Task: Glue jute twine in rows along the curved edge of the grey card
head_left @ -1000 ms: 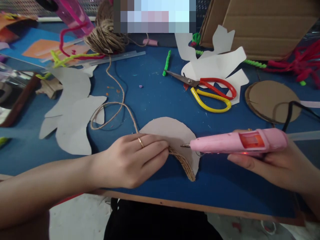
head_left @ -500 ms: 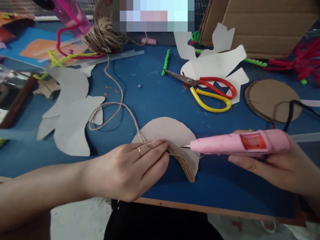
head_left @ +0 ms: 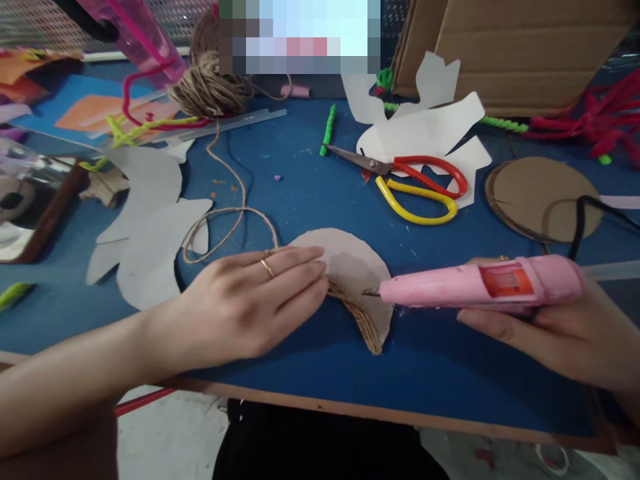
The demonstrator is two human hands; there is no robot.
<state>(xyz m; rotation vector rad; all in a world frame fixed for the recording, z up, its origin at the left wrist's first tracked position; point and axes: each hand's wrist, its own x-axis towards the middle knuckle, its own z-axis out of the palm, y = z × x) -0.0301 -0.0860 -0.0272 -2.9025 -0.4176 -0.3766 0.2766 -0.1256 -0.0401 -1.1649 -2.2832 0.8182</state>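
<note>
My right hand (head_left: 555,327) is wrapped round a pink hot glue gun (head_left: 435,285), whose metal nozzle points left over a pale rounded piece of card (head_left: 357,257). Rows of brown twine (head_left: 363,320) lie along the card's lower curved edge, just below the nozzle. My left hand (head_left: 260,300) lies flat over the card's left part, fingers stretched out together and pressing on the twine. Its thumb is hidden, as is the card beneath the palm. A loose strand of twine (head_left: 243,193) loops from the far side down to under my left fingers.
Scissors (head_left: 400,177) with red and yellow handles lie beyond the card. A twine ball (head_left: 210,87) sits at the back. Grey card cut-outs (head_left: 150,233) are left, white ones (head_left: 425,127) behind the scissors. Cardboard discs (head_left: 545,197) lie right, under the glue gun's black cord (head_left: 583,227).
My left hand has shifted slightly up and left on the card, and the card has moved a little with it. The glue gun stays almost in place. The view has shifted slightly.
</note>
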